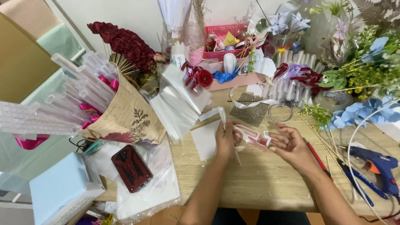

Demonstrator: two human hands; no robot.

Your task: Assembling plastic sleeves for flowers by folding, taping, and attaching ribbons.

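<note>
Two hands (227, 139) (291, 146), one pink scissors (252, 135), one blue glue gun (379, 166), one red phone (130, 168) (face down), one pink basket (225, 31)

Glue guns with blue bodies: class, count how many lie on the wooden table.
1. The blue glue gun with an orange nozzle lies at the table's right edge, right of the person's right hand. Others may be hidden under the clutter.

Looks like a home florist or gift-craft workspace: wooden tabletop (266, 183) crowded with a red ribbon-rose bouquet (125, 43), paper-wrapped bouquet sleeves (129, 116), artificial blue flowers (358, 112), ribbon scraps and a blue glue gun (381, 166)
</note>
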